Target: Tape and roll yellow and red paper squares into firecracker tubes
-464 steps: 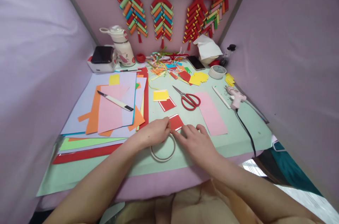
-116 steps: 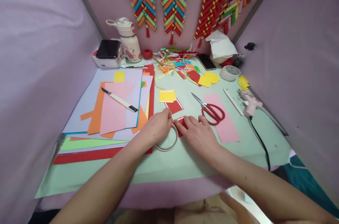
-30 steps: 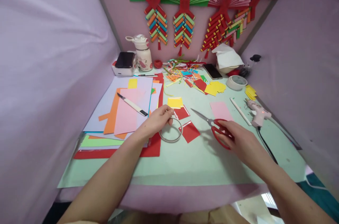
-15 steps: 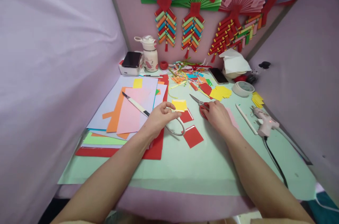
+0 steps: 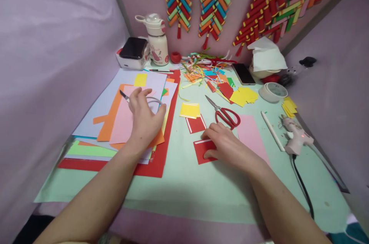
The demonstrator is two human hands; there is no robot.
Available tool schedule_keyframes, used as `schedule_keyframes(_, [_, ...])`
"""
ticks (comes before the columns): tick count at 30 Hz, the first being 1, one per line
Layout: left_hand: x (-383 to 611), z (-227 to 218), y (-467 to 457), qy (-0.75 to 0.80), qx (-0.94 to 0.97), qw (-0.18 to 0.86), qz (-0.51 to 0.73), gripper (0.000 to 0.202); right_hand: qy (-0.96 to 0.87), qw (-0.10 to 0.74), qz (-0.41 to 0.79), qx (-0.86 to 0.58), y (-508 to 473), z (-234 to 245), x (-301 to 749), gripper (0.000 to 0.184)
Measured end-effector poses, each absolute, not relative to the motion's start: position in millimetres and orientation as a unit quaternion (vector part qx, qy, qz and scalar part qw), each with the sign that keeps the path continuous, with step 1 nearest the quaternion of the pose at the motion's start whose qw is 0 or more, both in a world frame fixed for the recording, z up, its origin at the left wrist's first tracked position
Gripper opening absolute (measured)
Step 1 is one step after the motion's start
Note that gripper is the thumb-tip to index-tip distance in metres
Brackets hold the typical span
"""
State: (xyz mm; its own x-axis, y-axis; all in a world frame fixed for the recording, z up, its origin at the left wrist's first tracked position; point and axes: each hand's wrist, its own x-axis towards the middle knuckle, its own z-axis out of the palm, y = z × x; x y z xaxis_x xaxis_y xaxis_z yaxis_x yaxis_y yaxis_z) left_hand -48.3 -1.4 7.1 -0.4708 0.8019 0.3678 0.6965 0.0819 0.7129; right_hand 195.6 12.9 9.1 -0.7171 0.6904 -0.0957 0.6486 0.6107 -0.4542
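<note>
My left hand (image 5: pixel 144 115) hovers over the pile of coloured paper sheets (image 5: pixel 121 121) at the left, fingers stretched and apart. A thin tape ring (image 5: pixel 157 100) lies just beyond its fingertips, on the pink sheet. My right hand (image 5: pixel 227 146) rests on the green mat, with fingers and thumb closed on the right edge of a red paper square with a white strip (image 5: pixel 201 151). A second red square (image 5: pixel 196 124) and yellow pieces (image 5: pixel 189 110) lie just behind it. Red-handled scissors (image 5: pixel 226 115) lie free beyond my right hand.
A utility knife (image 5: pixel 124 95) pokes out behind my left hand. A pink sheet (image 5: pixel 252 134), white stick (image 5: pixel 272 136) and corded glue gun (image 5: pixel 296 140) lie at the right. At the back: tape roll (image 5: pixel 273 92), phone (image 5: pixel 243 73), paper scraps (image 5: pixel 201 69), bottle (image 5: pixel 157 42).
My left hand carried the tape ring left onto the paper pile. My right hand let go of the scissors and came back onto the red square.
</note>
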Motion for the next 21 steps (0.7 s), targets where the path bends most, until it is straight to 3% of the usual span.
schedule_keyframes(3, [-35,8,-8,0.698,0.595,-0.026,0.397,0.052,-0.860,0.101,0.316,-0.388,15,6,193,0.003])
schedule_keyframes(8, [-30,1,-11,0.706,0.628,-0.036,0.326,0.046,-0.748,0.164,0.470,-0.439,18,1,187,0.013])
schedule_keyframes(21, [-51,11,0,0.651,0.646,-0.015,0.397,0.037,-0.679,0.240,0.522,-0.456,17,0,181,0.016])
